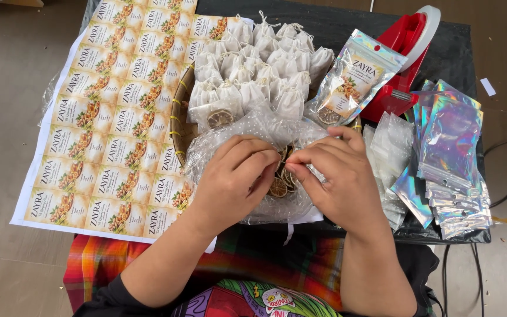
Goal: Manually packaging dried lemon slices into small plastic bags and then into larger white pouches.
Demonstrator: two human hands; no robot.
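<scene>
My left hand and my right hand meet over a clear bubble-wrap bag in front of me. Inside its open mouth lie several dried orange slices. The fingertips of both hands pinch at the slices and the bag's edge near the middle. Which hand actually grips a slice is hidden by the fingers.
Behind the bag a woven basket holds several small white drawstring pouches. A sheet of printed labels lies to the left. A filled holographic pouch, a red tape dispenser and a pile of empty holographic pouches are on the right.
</scene>
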